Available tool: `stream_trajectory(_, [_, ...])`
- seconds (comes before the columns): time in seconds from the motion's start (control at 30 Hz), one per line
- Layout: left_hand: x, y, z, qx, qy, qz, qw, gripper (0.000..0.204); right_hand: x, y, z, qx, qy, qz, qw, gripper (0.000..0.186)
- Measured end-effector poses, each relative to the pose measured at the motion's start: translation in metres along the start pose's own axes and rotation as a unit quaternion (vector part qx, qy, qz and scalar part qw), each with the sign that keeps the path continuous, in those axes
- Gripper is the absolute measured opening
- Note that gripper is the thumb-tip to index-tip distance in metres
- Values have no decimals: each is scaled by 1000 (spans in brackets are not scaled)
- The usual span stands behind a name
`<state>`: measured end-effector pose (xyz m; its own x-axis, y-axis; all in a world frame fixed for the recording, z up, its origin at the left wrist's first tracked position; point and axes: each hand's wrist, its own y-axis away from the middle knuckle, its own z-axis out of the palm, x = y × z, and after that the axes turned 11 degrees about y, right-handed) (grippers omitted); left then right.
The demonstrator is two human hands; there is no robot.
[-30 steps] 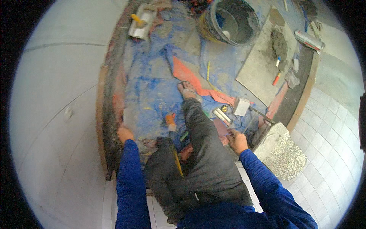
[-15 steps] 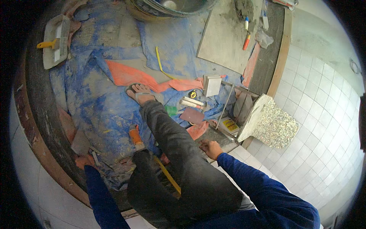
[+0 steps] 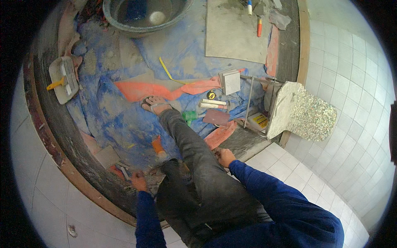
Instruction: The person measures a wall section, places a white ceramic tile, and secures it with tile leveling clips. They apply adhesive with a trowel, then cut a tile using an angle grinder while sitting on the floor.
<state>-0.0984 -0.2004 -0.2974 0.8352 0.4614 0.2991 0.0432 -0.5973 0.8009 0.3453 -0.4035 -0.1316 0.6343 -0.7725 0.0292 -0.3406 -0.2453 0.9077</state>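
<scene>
Low on the left, my left hand (image 3: 139, 180) is closed just above the floor; what it pinches, if anything, is too small to make out. Beside it lie narrow pale strips (image 3: 123, 170) and a flat grey-brown tile piece (image 3: 106, 156). My right hand (image 3: 226, 158) is closed by my right leg, near the crumpled red sheet (image 3: 220, 135); its fingers are partly hidden, and I cannot make out what they hold. An orange-handled tool (image 3: 157, 145) lies between my hands, left of my leg.
Blue sheeting (image 3: 107, 103) covers much of the floor. A large tub (image 3: 144, 28) and a grey board (image 3: 235, 35) are at the far side. Stacked tiles (image 3: 230, 82), a tape measure (image 3: 211, 94) and a metal-framed stand (image 3: 281, 111) stand right. A yellow-handled trowel (image 3: 58, 83) lies left.
My left hand has moved right, away from the tile piece and past the pale strips. My right hand stays closed near my leg. The whole view has shifted somewhat.
</scene>
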Motion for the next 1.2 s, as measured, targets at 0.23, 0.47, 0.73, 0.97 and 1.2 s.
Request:
stream_trajectory(0.23, [80, 185, 90, -141, -84, 172, 971, 40, -6, 6, 23, 29, -24, 43, 998, 25])
stream_trajectory(0.47, [102, 287, 41, -262, -45, 21, 964, 39, 13, -57, 12, 104, -149, 184, 966, 27])
stream_trajectory(0.73, [110, 293, 33, -195, -51, 41, 979, 26, 98, -355, 7, 150, -109, 288, 940, 79])
stream_trajectory(0.97, [105, 263, 37, -147, 40, -22, 988, 33, 99, -394, 26, 242, -224, 238, 914, 79])
stream_trajectory(1.2, [244, 202, -44, -105, 346, -108, 926, 36, -64, -157, -121, -4, -400, -312, 862, 66])
